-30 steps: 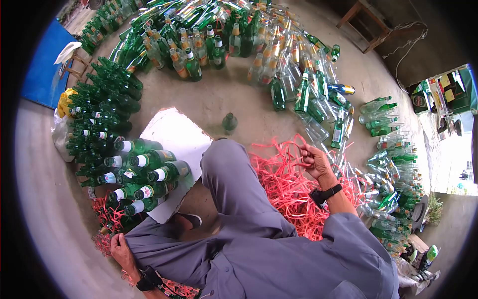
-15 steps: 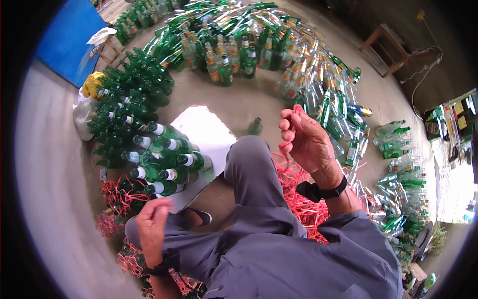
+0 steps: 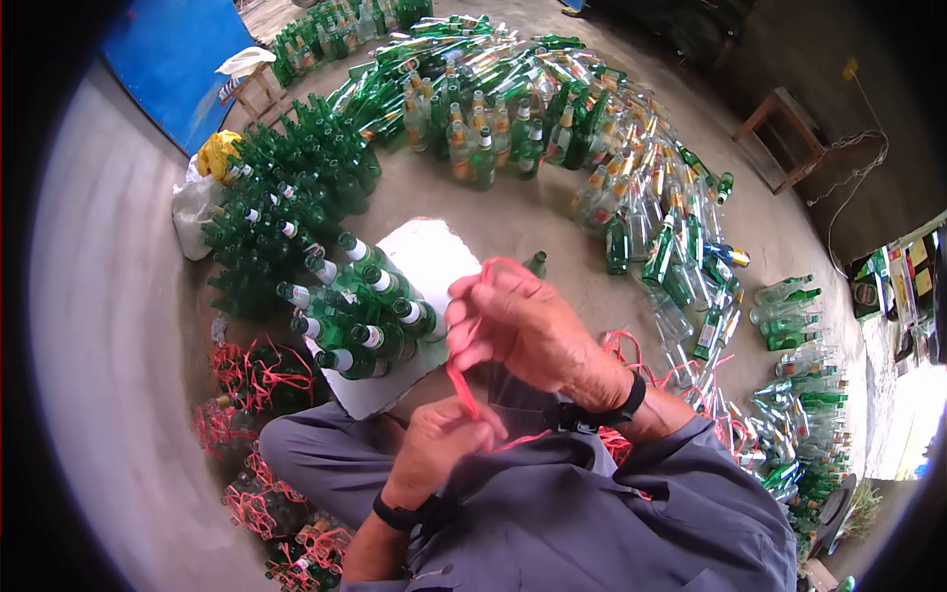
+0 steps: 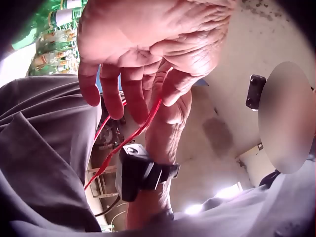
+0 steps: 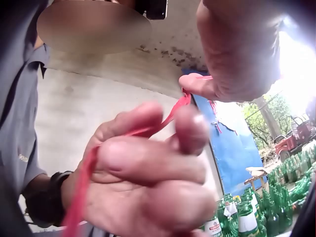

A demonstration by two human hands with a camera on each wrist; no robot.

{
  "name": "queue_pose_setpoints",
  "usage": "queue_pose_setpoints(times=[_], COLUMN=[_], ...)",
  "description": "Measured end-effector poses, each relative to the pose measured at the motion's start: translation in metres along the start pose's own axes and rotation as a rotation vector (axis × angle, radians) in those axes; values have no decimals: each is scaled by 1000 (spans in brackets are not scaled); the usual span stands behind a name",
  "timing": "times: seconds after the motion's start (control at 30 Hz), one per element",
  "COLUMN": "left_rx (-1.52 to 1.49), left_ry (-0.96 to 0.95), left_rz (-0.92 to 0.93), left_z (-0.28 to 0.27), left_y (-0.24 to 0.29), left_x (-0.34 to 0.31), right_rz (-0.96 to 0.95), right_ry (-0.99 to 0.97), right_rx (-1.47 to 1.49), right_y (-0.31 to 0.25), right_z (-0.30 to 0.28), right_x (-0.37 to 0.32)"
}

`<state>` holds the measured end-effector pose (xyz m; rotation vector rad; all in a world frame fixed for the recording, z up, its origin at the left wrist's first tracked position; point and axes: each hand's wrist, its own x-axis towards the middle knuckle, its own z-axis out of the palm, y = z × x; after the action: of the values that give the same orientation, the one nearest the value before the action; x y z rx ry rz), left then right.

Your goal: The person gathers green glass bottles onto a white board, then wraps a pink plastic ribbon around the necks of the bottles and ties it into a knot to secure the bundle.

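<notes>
Position: both hands are raised in front of the chest, above the lap, with 1 red strap between them.

Right hand: the upper and farther of the 2 in the head view. Its fingers are curled round the strap, and a loop of it arches over the knuckles. From the right wrist view the strap crosses the bent fingers and leaves toward the other hand.

Left hand: lower and closer to the body. It pinches the strap between thumb and finger, and the left wrist view shows the strap dropping from that pinch. The other fingers are loosely bent.

Key relation: the free run of strap lies between the 2 grips, and its long axis goes from the far, upper right hand down and back to the near left hand. We judge it nearly straight, not slack. A short tail trails off to the right below the left hand. Both hands are on the strap, and neither is nearer than the other.

Around: the stack of green bottles lies on a white board just left of the hands. Loose red strips lie to the right.
</notes>
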<state>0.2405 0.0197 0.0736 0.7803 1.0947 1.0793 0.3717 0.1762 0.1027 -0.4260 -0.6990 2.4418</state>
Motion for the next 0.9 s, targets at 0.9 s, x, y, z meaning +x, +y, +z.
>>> queue_pose_setpoints(times=[0.9], left_rx=[71], left_ry=[873], left_rz=[430], left_z=[-161], left_y=[35], left_x=[-128], right_rz=[-612], right_ry=[392], right_rx=[-26], right_y=[-117], right_z=[-146], right_x=[10])
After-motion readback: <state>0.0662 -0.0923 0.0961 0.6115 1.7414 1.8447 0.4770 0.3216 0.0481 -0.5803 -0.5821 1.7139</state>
